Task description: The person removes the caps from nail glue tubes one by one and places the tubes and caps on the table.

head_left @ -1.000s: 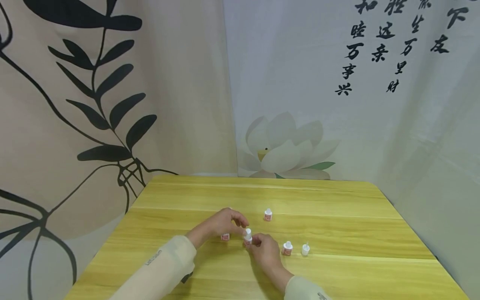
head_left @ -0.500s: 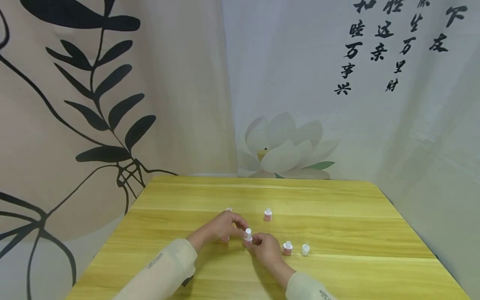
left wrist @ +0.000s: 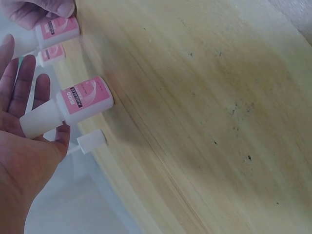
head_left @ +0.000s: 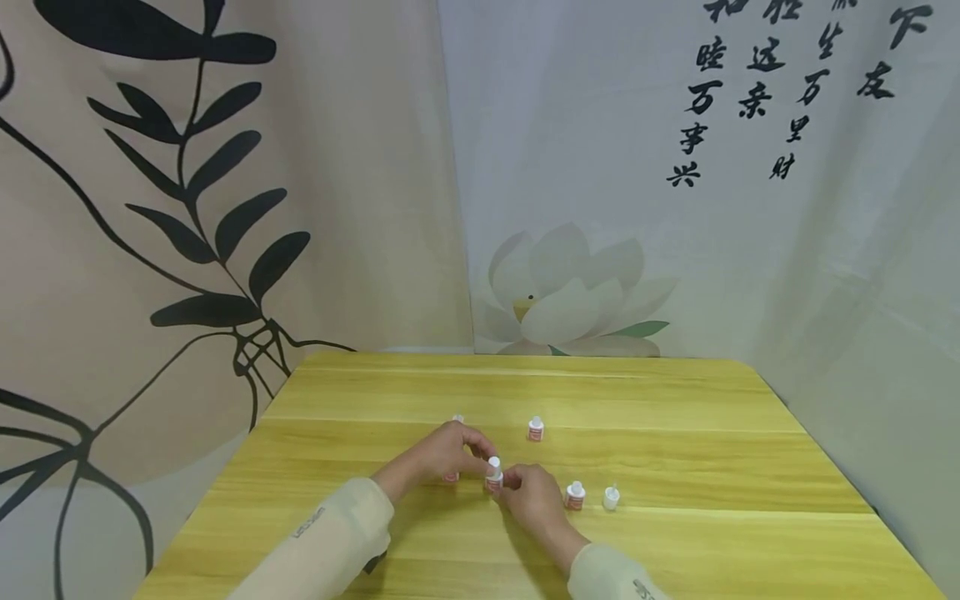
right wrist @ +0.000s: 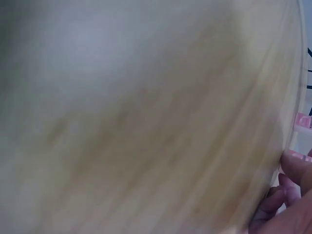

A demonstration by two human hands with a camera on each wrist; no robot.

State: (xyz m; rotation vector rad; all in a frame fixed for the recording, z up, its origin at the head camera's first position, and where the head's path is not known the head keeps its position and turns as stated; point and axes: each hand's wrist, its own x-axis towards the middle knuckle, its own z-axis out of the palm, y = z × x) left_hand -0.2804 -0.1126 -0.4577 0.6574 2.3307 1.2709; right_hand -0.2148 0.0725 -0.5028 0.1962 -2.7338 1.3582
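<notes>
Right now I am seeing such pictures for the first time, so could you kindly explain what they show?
There is no machine: the left grip and right grip are a person's bare hands. The wide picture comes from a head camera looking forward and down; the other two come from wrist cameras, the right one showing mostly a blurred wooden table. On it are a back bottle, a right-hand bottle beside a small white piece, and a left bottle by the left grip, partly hidden in the wide picture; all three bottles have pink labels. The right grip holds a middle bottle; the left grip's fingers are close to its white cap, but I cannot tell whether they hold it.
</notes>
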